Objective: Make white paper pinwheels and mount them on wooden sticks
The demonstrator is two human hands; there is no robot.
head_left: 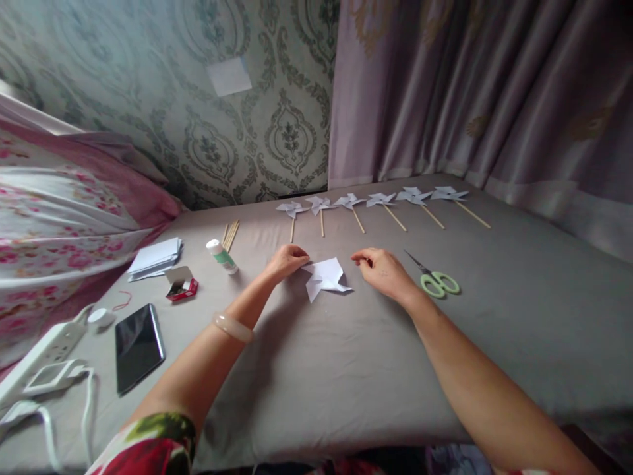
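A white paper pinwheel (326,276) without a stick lies on the cloth between my hands, its cut points spread and partly folded. My left hand (287,261) is closed, its fingertips pinched at the pinwheel's left corner. To the right of the paper, and apart from it, my right hand (384,270) is held with thumb and fingers together; whatever is between them, if anything, is too small to make out. Scissors (435,280) with pale green handles lie just right of that hand. Left of my left hand, a glue stick (222,256) with a white cap rests on its side.
Several finished pinwheels (380,199) on sticks form a row at the back. Loose sticks (231,235), stacked paper (155,256), a small open red box (182,287), a phone (139,348) and a power strip (42,363) with cables occupy the left side.
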